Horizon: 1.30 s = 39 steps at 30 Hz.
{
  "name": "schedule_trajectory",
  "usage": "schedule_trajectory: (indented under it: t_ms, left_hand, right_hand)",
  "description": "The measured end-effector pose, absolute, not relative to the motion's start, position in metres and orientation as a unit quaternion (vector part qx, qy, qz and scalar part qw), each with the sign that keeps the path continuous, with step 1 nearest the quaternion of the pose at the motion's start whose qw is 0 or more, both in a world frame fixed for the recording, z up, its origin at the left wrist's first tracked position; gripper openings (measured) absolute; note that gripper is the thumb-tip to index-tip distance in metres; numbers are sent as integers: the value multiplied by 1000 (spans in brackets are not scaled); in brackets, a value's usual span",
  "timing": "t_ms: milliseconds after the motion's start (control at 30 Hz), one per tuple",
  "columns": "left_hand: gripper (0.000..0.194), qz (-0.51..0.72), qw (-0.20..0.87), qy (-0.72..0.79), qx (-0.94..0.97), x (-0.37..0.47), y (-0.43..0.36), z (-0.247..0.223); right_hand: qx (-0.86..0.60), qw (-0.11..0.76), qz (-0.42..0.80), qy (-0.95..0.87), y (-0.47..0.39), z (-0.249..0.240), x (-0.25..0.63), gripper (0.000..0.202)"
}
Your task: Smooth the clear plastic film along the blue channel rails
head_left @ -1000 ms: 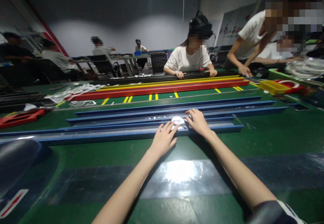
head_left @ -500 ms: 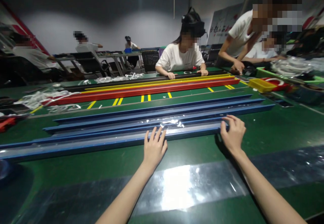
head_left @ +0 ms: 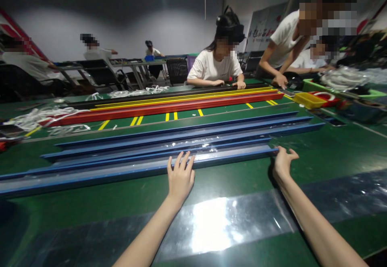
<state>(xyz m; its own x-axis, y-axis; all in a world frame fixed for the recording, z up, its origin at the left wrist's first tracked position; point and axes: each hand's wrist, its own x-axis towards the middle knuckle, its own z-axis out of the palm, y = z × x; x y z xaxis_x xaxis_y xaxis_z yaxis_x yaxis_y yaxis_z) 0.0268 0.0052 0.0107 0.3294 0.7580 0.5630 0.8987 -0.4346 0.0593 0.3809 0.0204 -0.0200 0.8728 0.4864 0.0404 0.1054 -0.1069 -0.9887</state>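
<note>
Long blue U-shaped channel strips [head_left: 151, 140] lie side by side across the green tabletop. My left hand [head_left: 180, 178] rests with spread fingers over the front edge of the nearest blue channel [head_left: 232, 154], near its middle. At that channel's right end is my right hand [head_left: 284, 163]. One of its digits touches the end and another sticks out to the right, apart from it; the remaining fingers are partly hidden. Clear, shiny plastic film [head_left: 248, 222] lies flat on the table beneath my forearms.
Red strips [head_left: 169, 108], yellow strips [head_left: 187, 97] and black strips lie farther back, before a seated co-worker [head_left: 216, 67]. White cords [head_left: 33, 114] are heaped at left. A yellow tray [head_left: 308, 100] stands at right, near a person leaning over the table [head_left: 284, 41].
My right hand has shifted slightly right and turned at the channel's end, its fingers changing shape. The near channel's end now sits slightly farther right. My left hand stays on the front edge.
</note>
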Motion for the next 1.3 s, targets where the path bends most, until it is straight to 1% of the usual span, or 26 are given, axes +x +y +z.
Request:
schedule_trajectory:
  t_ms: [100, 200, 433, 700, 933, 1300]
  left_hand:
    - [43, -272, 129, -499, -813, 27, 5, 12]
    - [43, -278, 129, -477, -824, 27, 4, 12]
    - [42, -278, 125, -469, -829, 28, 4, 13]
    - [45, -263, 121, -456, -842, 29, 5, 13]
    - [49, -237, 116, -437, -860, 27, 6, 11]
    - [48, -227, 109, -440, -862, 26, 5, 9]
  right_hand:
    - [-745, 632, 151, -151, 17, -14, 374, 37]
    - [-743, 633, 162, -149, 16, -11, 366, 39]
    - [-727, 637, 176, -189, 12, -12, 343, 39]
    - [-704, 612, 239, -270, -2, -2, 297, 39]
    - [-665, 613, 307, -295, -8, 4, 275, 48]
    - [-645, 627, 283, -332, -1, -7, 279, 52]
